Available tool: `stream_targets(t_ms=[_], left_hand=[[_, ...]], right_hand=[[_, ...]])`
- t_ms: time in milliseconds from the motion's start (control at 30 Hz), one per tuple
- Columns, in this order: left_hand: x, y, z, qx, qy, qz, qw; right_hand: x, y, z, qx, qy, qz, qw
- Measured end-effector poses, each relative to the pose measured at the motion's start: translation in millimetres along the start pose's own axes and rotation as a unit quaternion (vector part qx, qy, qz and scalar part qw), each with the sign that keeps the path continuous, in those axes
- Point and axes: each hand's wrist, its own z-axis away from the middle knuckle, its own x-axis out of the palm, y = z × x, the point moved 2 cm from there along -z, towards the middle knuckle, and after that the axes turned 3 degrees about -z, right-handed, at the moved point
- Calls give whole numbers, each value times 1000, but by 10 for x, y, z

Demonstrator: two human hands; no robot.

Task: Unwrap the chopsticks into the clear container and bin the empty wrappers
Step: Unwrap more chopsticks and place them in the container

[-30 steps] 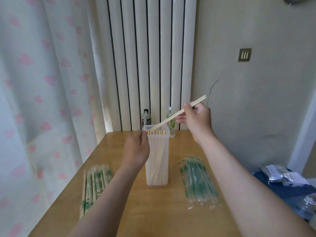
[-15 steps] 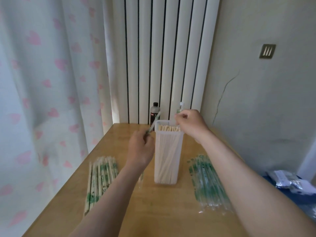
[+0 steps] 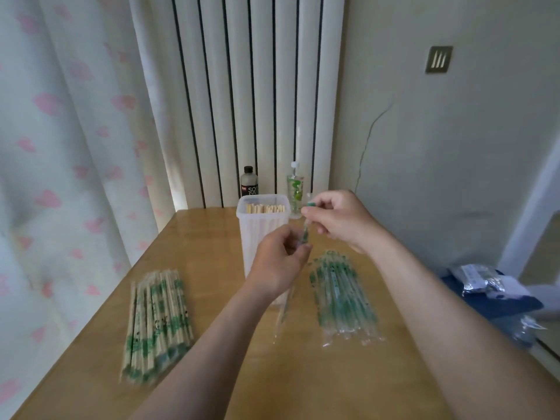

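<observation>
A tall clear container point(image 3: 261, 228) stands mid-table with several bare chopsticks upright inside. In front of it, both hands hold one empty clear wrapper point(image 3: 304, 234) with green print. My left hand point(image 3: 277, 262) grips its middle, and its lower end hangs down past the wrist. My right hand point(image 3: 339, 221) pinches the wrapper's top end beside the container's rim. A bundle of wrapped chopsticks point(image 3: 157, 319) lies at the left on the table. A pile of empty wrappers point(image 3: 341, 294) lies at the right.
A dark bottle point(image 3: 249, 183) and a clear bottle with green print point(image 3: 295, 190) stand behind the container by the white radiator. A curtain hangs at the left. Beyond the wooden table's point(image 3: 303, 374) right edge lies blue cloth with foil packets point(image 3: 485, 280).
My right hand dropped the bare chopsticks into the container, then moved to the wrapper's top end. My left hand kept the empty wrapper and shifted right, in front of the container.
</observation>
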Motion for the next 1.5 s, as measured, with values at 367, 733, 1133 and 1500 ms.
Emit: stream_targets(t_ms=[367, 733, 1133, 1500], left_hand=[[935, -326, -390, -171, -51, -69, 982], [1493, -677, -734, -229, -42, -172, 957], [1381, -614, -596, -159, -63, -261, 950], [670, -342, -82, -25, -157, -292, 943]], right_hand=[[-597, 1762, 450, 191, 154, 81, 966], [-513, 2334, 617, 187, 145, 117, 964], [-529, 2318, 636, 198, 144, 100, 964], [-341, 1439, 739, 173, 93, 81, 977]])
